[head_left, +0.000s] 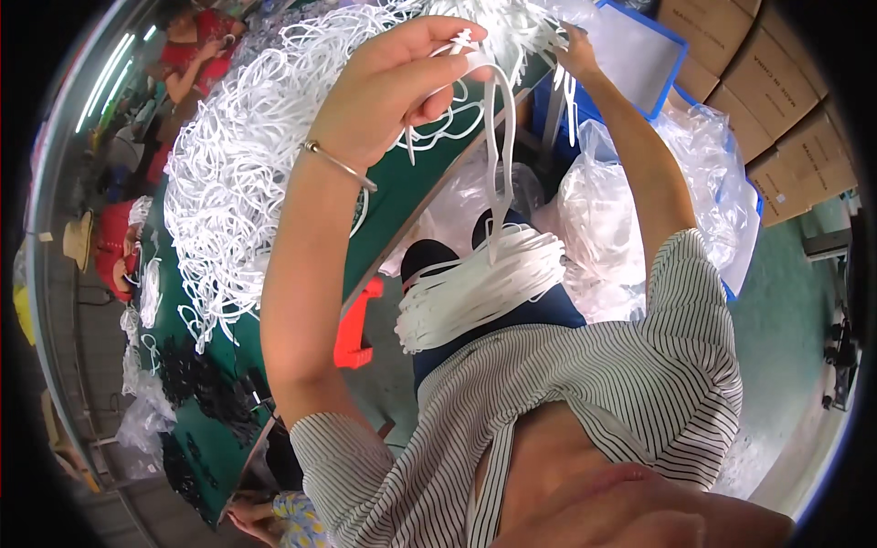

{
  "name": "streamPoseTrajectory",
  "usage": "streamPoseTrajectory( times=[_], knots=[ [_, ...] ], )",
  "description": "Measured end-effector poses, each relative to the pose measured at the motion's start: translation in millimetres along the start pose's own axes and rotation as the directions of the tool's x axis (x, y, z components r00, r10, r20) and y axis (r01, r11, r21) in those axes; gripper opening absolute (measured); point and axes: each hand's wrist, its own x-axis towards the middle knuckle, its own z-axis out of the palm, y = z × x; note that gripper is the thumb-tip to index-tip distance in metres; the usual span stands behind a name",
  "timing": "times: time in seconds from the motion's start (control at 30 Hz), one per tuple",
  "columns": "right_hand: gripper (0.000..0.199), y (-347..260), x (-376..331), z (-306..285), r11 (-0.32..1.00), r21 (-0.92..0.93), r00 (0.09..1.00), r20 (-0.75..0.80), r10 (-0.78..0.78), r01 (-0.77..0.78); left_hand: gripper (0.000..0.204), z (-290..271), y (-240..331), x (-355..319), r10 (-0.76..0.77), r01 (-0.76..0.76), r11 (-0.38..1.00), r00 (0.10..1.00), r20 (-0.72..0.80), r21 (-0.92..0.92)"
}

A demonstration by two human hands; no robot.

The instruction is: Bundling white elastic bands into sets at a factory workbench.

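My left hand is raised above the table edge, thumb and fingers pinched on a few white straps. Small knobby ends stick up at its fingertips, and the straps hang in a long loop toward my lap. Farther right and back, my right hand closes on the edge of more white straps, with several strands dangling beneath it. Across my thighs lies a thick bundle of white straps. A big tangled pile of white straps covers the green table to the left.
Blue crates and clear plastic bags stand at my right, with stacked cardboard boxes behind. A red-orange stand is under the table edge. Black cords lie at the near left. Other people work across the table.
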Motion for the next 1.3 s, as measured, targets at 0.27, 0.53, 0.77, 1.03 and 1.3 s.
streamPoseTrajectory(
  times=[0.27,0.53,0.77,1.03,1.3],
  knots=[
    [0.049,-168.7,-75.8,-123.4,0.404,0.841,0.778,0.51,-0.368,-0.36,0.035,3.6,-6.8,3.6,-0.004,0.002,0.999,0.999,0.051,0.041],
    [0.012,-185.3,-112.2,-171.0,0.384,0.8,0.713,0.592,-0.376,-0.462,0.033,-7.9,-12.2,-12.2,-0.021,0.015,0.959,1.0,0.018,0.284],
    [0.016,-140.1,-125.3,-204.3,0.77,0.638,0.964,0.212,-0.162,-0.011,0.039,7.4,-23.3,-46.6,0.049,0.01,0.945,0.984,-0.172,0.326],
    [0.013,-122.5,-129.3,-236.8,0.863,0.503,0.988,0.105,-0.118,0.05,0.034,16.2,-38.5,-64.2,0.049,-0.011,0.944,0.993,-0.106,0.33],
    [0.015,-158.6,-107.1,-251.6,0.818,0.496,0.927,0.061,-0.369,0.293,0.042,43.1,-89.3,-86.5,-0.18,0.159,0.982,0.947,0.268,0.097]
  ],
)
